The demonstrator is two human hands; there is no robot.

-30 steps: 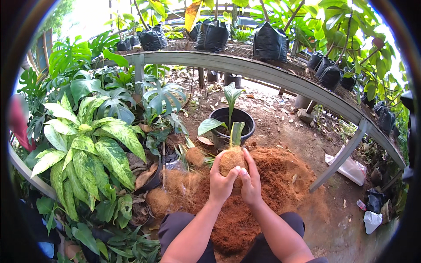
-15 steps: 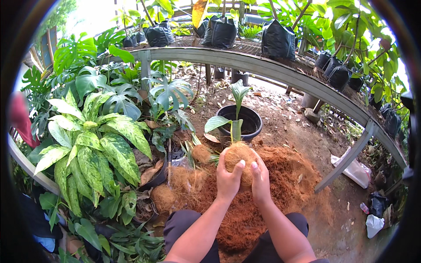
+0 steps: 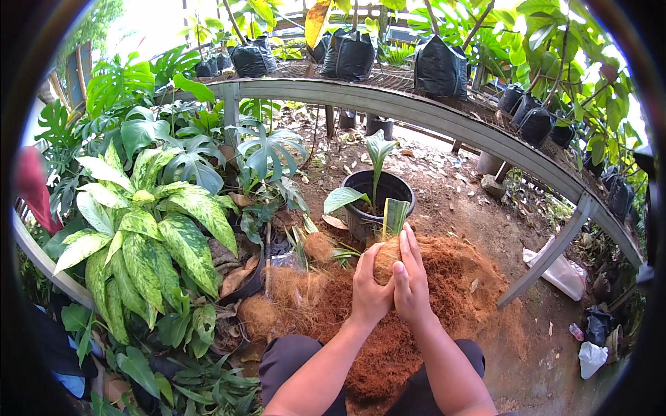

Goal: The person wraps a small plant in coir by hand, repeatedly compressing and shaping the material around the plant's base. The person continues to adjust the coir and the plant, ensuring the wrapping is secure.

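Between my two palms sits a ball of brown coconut fibre (image 3: 386, 263). A short, stiff green leaf with yellow edges (image 3: 396, 216) stands up from its far side. My left hand (image 3: 370, 290) cups the ball from the left, fingers curved around it. My right hand (image 3: 411, 281) presses on its right side, fingers straight and together, covering much of the ball. Just beyond stands a black pot (image 3: 362, 223) with a young broad-leaved plant (image 3: 378, 166) in it. Below my hands lies a heap of reddish-brown coco peat (image 3: 444, 277).
Two more fibre balls (image 3: 318, 246) (image 3: 259, 315) and loose fibre (image 3: 295, 288) lie to the left. A large variegated plant (image 3: 142, 229) crowds that side. A raised bench (image 3: 333, 88) with black plant bags (image 3: 441, 66) curves across the back. Plastic litter (image 3: 592, 358) lies at right.
My right hand has straightened its fingers and slid over the ball's right side. The ball has turned and shifted slightly nearer me, and its leaf now stands further right.
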